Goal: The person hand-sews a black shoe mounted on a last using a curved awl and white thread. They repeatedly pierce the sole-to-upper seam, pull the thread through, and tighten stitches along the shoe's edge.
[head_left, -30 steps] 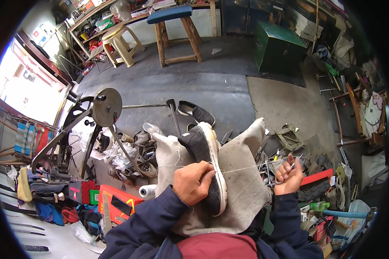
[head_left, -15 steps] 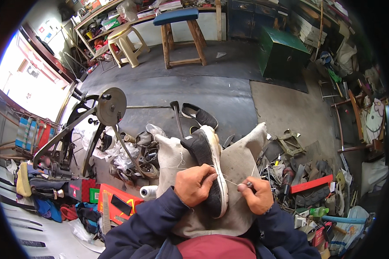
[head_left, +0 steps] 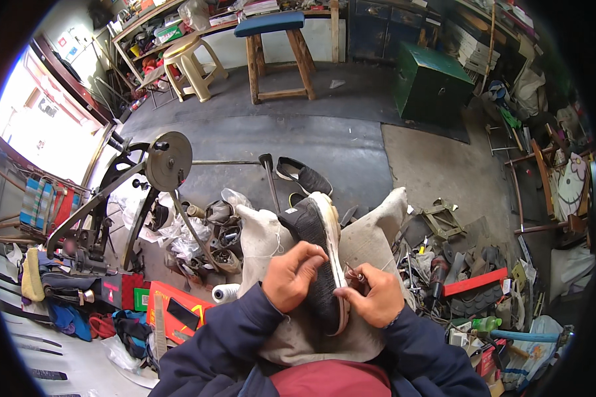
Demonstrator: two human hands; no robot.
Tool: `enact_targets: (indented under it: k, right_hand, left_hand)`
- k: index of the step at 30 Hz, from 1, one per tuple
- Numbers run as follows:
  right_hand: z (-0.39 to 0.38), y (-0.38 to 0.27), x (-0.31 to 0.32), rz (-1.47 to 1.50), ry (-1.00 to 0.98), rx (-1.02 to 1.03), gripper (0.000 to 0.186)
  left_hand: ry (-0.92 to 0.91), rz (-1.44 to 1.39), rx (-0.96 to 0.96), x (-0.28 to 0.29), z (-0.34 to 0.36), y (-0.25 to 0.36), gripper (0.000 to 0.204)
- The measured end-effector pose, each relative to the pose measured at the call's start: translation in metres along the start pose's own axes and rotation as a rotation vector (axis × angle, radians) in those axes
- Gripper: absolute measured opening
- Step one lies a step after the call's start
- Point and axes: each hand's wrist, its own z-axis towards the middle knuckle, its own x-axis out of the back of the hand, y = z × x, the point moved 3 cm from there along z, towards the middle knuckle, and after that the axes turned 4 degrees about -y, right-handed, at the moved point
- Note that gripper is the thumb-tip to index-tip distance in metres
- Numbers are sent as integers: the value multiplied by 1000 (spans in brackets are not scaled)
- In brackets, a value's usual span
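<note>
A black knit shoe (head_left: 304, 225) with a thick white sole stands on its side on the pale cloth (head_left: 364, 248) over my lap, toe toward me. My left hand (head_left: 291, 276) is closed in a pinch at the upper's edge, on white thread that is barely visible there. On the sole side, my right hand (head_left: 377, 296) is closed around a small dark awl (head_left: 359, 276), mostly hidden by the fingers, its thumb touching the sole near the toe. Loose white thread lies on the cloth left of the shoe. A second black shoe (head_left: 304, 175) is on the floor ahead.
A hand-cranked machine with a round wheel (head_left: 169, 161) stands at left. Near my left sleeve are a white thread spool (head_left: 226, 293) and a phone (head_left: 183, 313) on a red box. Tools and a red bar (head_left: 475, 282) are heaped at right. Stools and a green box (head_left: 434, 81) stand farther off.
My right hand has moved left to the shoe's sole, and the thread stretched between my hands no longer shows taut. My left hand has shifted slightly up and left.
</note>
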Motion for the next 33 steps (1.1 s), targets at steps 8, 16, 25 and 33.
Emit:
enact_targets:
  k: [8,16,25,33]
  right_hand:
    - [-8,4,-8,-174,-45,-104,48]
    - [-9,5,-13,-197,23,-1,48]
    - [-5,6,-17,-191,-2,23,43]
    - [-9,7,-12,-156,15,28,38]
  left_hand:
    - [237,-457,-71,67,17,-11,29]
    - [552,-769,-198,192,16,-26,28]
    - [775,-608,77,212,-26,-107,28]
    - [496,-699,46,223,-41,-123,28]
